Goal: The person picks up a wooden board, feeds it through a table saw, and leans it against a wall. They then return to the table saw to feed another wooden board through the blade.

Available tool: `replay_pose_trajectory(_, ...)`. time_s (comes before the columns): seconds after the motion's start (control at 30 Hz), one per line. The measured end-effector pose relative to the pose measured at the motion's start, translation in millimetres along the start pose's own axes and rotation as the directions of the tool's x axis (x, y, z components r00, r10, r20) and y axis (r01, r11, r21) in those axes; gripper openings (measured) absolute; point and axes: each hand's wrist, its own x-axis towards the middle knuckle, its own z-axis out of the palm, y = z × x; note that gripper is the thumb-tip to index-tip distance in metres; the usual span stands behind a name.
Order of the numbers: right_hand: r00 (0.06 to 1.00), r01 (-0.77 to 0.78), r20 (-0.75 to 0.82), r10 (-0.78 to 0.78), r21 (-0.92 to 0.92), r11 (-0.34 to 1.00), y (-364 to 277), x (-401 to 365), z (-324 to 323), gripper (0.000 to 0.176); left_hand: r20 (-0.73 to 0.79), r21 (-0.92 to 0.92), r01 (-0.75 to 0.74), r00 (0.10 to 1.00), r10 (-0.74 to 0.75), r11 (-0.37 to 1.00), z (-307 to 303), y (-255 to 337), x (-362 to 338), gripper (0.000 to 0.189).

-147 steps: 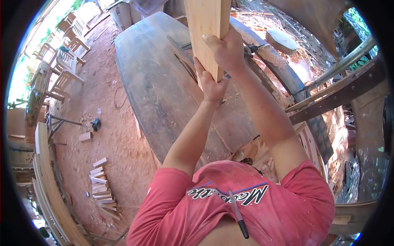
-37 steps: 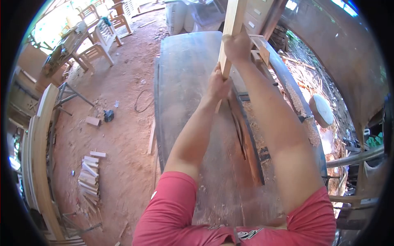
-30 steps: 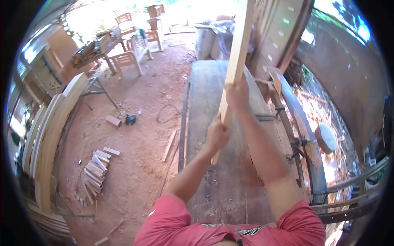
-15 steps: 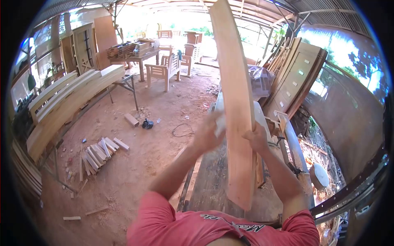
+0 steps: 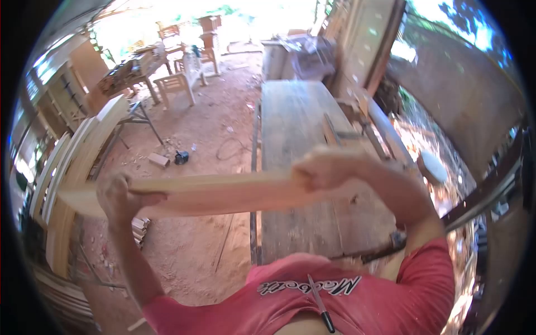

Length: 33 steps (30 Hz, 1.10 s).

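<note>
A long pale wooden board (image 5: 223, 194) is held crosswise in front of my chest, smeared a little by motion. My left hand (image 5: 120, 200) grips it near its left end, thumb lying along the near face. Toward the other end, my right hand (image 5: 329, 168) is closed over the board's top edge. The board's right part overlaps a long wooden workbench (image 5: 293, 123) in this view, while its left part passes over the dirt floor and overlaps the stacked planks at the left.
Long planks (image 5: 84, 167) rest on a metal stand at the left. A wooden chair (image 5: 176, 86) and a loaded table (image 5: 131, 70) stand farther back. A small wood block (image 5: 158, 160) and a black bundle (image 5: 181, 157) lie on the floor. Clamps (image 5: 368, 137) line the bench's right side.
The board has swung from upright to nearly level across my body. My left hand has moved out to its left end, and the view has turned to the right and downward.
</note>
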Motion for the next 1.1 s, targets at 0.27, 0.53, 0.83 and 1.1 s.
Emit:
replay_pose_trajectory(0.27,0.993,-0.019,-0.109,-0.056,-0.585,0.811,-58.0,-16.4,-175.2,0.034,-0.001,-0.104,0.674,0.735,-0.678,0.731,94.6,50.9,-47.5,0.081)
replay_pose_trajectory(0.53,0.071,0.229,-0.941,0.33,0.337,0.913,-4.7,-36.8,-56.9,0.04,0.421,-0.559,0.808,0.472,-0.775,0.188,155.6,193.7,94.5,0.073)
replay_pose_trajectory(0.83,0.189,0.113,-0.78,0.596,0.62,0.776,7.0,-99.0,-41.9,0.041,0.753,-0.657,0.659,0.55,-0.362,-0.366,238.0,404.7,165.5,0.072)
replay_pose_trajectory(1.1,-0.07,-0.15,-0.865,0.497,0.502,0.852,35.0,-115.8,-19.5,0.039,0.778,-0.558,0.676,0.627,-0.022,-0.482,259.5,483.1,180.7,0.074)
